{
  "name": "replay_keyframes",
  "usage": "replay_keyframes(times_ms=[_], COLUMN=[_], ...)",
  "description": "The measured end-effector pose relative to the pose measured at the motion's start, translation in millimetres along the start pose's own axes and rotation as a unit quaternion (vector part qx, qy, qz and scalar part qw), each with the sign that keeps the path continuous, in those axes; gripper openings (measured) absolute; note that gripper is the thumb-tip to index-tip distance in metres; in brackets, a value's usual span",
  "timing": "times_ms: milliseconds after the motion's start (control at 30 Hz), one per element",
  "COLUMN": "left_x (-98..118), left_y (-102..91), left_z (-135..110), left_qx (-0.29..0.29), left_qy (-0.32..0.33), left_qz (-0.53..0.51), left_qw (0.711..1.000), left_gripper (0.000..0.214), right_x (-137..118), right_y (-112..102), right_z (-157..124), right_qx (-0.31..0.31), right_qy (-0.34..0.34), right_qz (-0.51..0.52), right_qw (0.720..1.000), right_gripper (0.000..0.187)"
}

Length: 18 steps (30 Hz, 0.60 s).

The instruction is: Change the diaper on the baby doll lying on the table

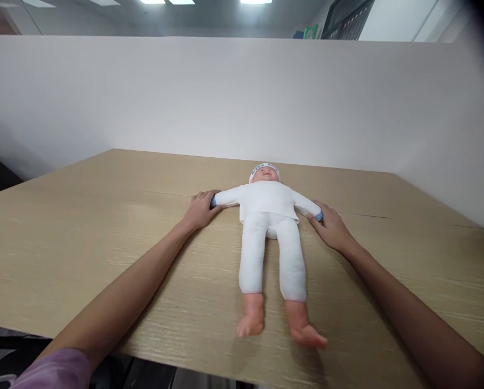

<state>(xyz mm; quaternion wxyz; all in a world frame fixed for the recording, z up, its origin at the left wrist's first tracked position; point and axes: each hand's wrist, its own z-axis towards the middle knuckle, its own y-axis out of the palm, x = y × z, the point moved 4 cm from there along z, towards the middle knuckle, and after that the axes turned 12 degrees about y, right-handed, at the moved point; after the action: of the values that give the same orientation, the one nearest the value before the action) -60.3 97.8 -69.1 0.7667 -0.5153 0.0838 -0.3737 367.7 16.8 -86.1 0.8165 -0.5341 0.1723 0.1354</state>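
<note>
A baby doll (271,232) in a white one-piece with blue cuffs and a white cap lies on its back on the wooden table (83,237), head away from me, bare feet toward me, arms spread out. My left hand (200,209) is closed around the end of the doll's arm on the left side. On the other side, my right hand (330,226) grips the end of the doll's other arm. Both doll hands are hidden inside my fingers.
A white partition wall (225,97) stands along the table's far edge and right side. The table's near edge runs just below the doll's feet, with dark floor under it at the lower left. A purple sleeve (55,370) covers my left upper arm.
</note>
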Motion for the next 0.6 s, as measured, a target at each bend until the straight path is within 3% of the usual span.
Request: replay_keyframes(times_ms=[600], left_x=[0.8], left_y=[-0.8], left_z=[-0.1], left_qx=[0.006], left_qy=[-0.014], left_qz=[0.024], left_qw=[1.000], left_gripper=[0.059], right_x=[1.9], right_y=[1.5], right_z=[0.2], right_qx=[0.006], right_qy=[-0.010], right_qz=[-0.003], right_qw=[1.000], right_gripper=[0.061])
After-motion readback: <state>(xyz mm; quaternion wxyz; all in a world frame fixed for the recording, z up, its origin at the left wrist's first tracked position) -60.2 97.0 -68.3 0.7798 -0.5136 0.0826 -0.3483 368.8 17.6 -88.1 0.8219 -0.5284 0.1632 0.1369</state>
